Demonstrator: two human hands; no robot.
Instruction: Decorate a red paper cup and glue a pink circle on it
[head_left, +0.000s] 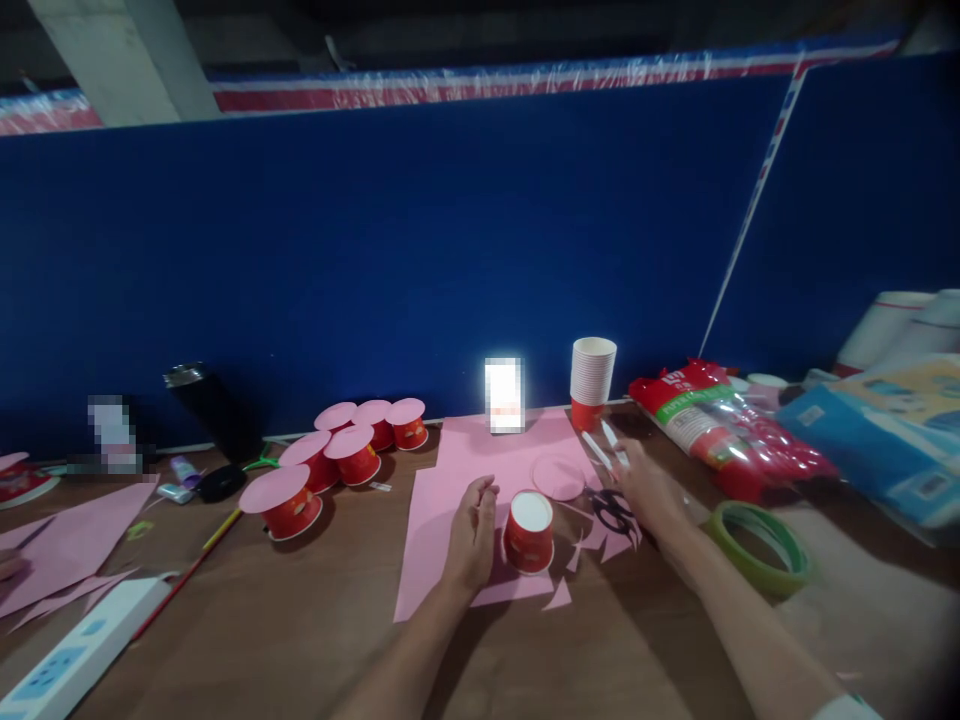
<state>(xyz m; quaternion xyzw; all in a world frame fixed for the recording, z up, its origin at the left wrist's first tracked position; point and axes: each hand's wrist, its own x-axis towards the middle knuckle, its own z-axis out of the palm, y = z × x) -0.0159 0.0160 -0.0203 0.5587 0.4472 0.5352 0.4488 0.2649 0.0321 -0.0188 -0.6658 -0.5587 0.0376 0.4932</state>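
Note:
My left hand is beside an upside-down red paper cup with a white base. Its fingers are slightly bent with nothing in them, and a small gap separates them from the cup. My right hand is farther right, its fingertips at the lower end of a slim white pen-like stick. A second white stick lies alongside. Black-handled scissors rest just below that hand. Under the cup lie pink paper sheets, with a cut pink paper circle behind it and several scraps in front.
Several red cups with pink discs stand left. A stack of paper cups and a phone are at the back. Green tape, a red plastic pack and a blue pack lie right. A power strip occupies the front left.

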